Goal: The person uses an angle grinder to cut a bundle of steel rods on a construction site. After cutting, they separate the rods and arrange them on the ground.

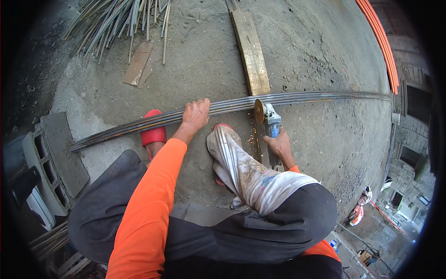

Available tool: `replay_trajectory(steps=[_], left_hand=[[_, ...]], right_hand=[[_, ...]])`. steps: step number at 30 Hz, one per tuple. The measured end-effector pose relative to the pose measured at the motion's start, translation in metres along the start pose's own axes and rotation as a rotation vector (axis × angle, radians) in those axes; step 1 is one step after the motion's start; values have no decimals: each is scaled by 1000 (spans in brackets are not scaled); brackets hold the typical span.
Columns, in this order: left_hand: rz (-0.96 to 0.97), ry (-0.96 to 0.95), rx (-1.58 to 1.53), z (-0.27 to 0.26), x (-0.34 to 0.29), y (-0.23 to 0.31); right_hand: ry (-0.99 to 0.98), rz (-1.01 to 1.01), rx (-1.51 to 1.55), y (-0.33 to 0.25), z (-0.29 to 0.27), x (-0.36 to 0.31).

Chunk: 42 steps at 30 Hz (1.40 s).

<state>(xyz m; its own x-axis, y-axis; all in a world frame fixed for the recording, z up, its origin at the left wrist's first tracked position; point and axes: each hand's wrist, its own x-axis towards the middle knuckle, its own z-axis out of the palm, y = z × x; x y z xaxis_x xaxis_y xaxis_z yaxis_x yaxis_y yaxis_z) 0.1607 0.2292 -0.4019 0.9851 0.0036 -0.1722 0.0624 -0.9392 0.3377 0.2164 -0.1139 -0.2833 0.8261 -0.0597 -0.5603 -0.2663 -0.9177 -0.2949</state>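
A bundle of steel rebar [153, 122] stretches across the concrete floor in front of me. My left hand [196, 113] is closed over the bundle, left of the middle. With my right hand [279, 143] I grip an angle grinder [273, 124] by its blue body. Its cutting disc [259, 110] stands on edge against the near side of the bars, and orange sparks [253, 139] fall toward me below it. Beneath the bundle near the disc lies a wooden plank [251, 51], pointing away from me. A stained white cloth [237, 158] covers my right shin.
My left foot, in a red slipper [153, 131], is under the bundle. More rods [125, 23] are piled at the far left, beside a flat brown piece [138, 64]. A hollow concrete block [55, 160] stands at the left. Orange pipes [381, 42] lie far right; beyond the right edge, ground lies lower.
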Motion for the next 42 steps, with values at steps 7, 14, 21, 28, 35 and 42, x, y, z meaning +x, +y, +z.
replay_trajectory(steps=[7, 14, 21, 28, 35, 42], left_hand=[[19, 13, 45, -2, 0, 1], [15, 24, 64, -1, -2, 2], [19, 13, 42, -2, -1, 2], [8, -2, 49, -1, 0, 2], [6, -14, 59, -1, 0, 4], [13, 22, 49, -3, -1, 4]], right_hand=[[23, 20, 147, 17, -6, -7], [-8, -13, 59, 1, -5, 15], [2, -42, 86, -1, -1, 19], [-2, -51, 100, 2, 2, 23], [3, -37, 90, 2, 3, 24], [-2, -52, 69, -6, 2, 34]])
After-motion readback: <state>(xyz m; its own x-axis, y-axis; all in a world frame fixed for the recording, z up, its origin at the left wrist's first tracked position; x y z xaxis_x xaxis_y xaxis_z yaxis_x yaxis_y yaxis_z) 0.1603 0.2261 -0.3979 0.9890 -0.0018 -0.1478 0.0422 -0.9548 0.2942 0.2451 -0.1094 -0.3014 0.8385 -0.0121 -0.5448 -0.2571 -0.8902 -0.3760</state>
